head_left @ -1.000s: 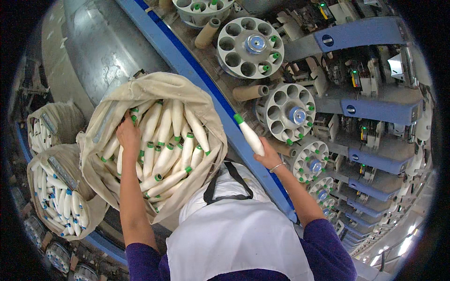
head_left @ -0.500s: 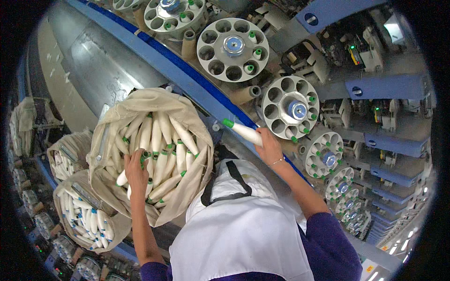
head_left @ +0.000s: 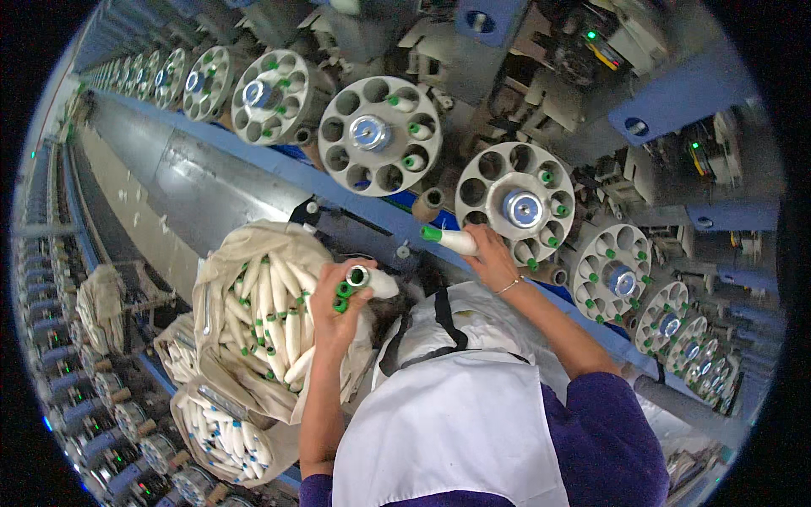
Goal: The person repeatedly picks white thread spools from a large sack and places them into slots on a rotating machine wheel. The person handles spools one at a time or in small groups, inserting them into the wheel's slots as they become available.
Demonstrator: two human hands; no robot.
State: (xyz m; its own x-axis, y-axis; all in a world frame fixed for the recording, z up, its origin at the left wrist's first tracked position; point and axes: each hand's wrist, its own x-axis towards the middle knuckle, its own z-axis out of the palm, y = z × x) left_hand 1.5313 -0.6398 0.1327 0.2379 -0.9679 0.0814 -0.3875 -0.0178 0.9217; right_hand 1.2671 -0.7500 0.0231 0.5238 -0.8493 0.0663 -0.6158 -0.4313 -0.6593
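Note:
My left hand is closed round yarn bobbins with white thread and green tube ends, one showing its hollow end. It is over the right side of a cream cloth sack filled with similar bobbins. In my right hand is a single yarn bobbin, its green end pointing left. That hand is at the lower left edge of a round grey magazine, whose pockets are partly filled with green-ended bobbins. The right fingertips are partly hidden behind the hand.
Another round magazine stands further left, in a long row along the blue machine rail. Brown cone tubes sit between magazines. Below the large sack is a smaller sack of blue-ended bobbins. A metal surface extends to the far left.
My left hand has risen out of the sack and moved right, bringing bobbins with it. My right hand still holds its bobbin, now closer to the magazine. The view has turned.

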